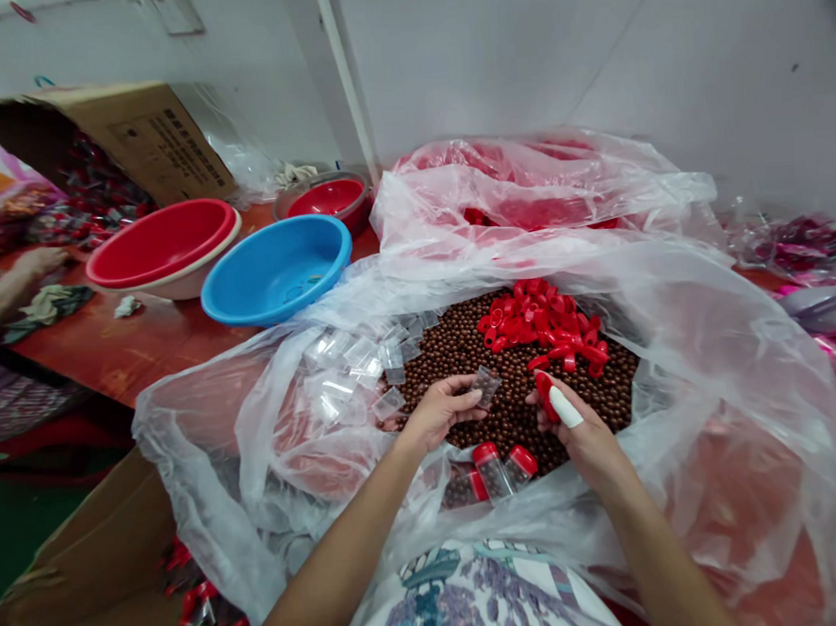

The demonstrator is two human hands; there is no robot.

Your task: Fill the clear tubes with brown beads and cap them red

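Observation:
My left hand (447,411) pinches a small clear plastic container (487,386) above a bed of brown beads (441,349). To its right, my right hand (570,422) holds a red cap (546,395) between thumb and fingers; the thumb has a white cover. The two hands are apart. Behind them, a pile of red caps (538,315) lies on the beads, and clear containers (343,374) are heaped at the left. Nearer my body, a few containers with red caps (494,471), filled with brown beads, lie together.
Crumpled clear plastic sheeting (731,332) surrounds the beads. A blue basin (277,270) and a red basin (162,242) stand on the red table (137,354). An open carton (145,145) is behind them; another carton (100,569) sits lower left. Another person's arm (6,291) is at the left edge.

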